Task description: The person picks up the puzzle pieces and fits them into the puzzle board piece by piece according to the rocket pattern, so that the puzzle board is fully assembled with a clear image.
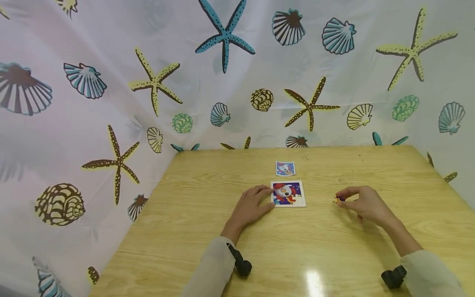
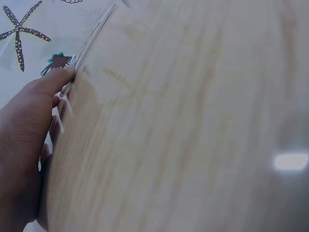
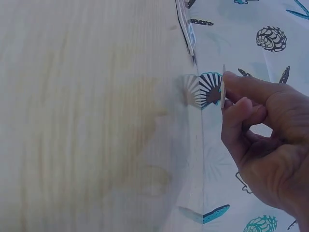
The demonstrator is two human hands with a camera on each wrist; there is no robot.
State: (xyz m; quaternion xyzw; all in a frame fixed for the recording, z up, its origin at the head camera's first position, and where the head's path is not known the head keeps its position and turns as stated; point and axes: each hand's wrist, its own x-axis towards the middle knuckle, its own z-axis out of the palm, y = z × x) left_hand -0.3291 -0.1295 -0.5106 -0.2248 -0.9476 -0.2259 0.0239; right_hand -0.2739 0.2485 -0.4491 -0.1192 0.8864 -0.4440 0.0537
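Note:
A small square picture puzzle (image 1: 287,202) with a white border lies flat on the table, its picture a white and red cartoon figure on dark purple; a pale patch shows at its lower right. My left hand (image 1: 252,206) rests at the puzzle's left edge, fingertips and thumb touching it. From the left wrist, the board (image 2: 91,41) appears edge-on beside my thumb. Off to the right, my right hand (image 1: 367,205) pinches a small purple and orange puzzle piece (image 1: 337,199) between thumb and forefinger. That piece (image 3: 223,92) looks thin and edge-on in the right wrist view.
Behind the puzzle lies a small picture card (image 1: 285,168) with a similar figure. The wooden table (image 1: 208,177) meets a hanging white cloth (image 1: 208,90) printed with starfish and shells at the back and sides.

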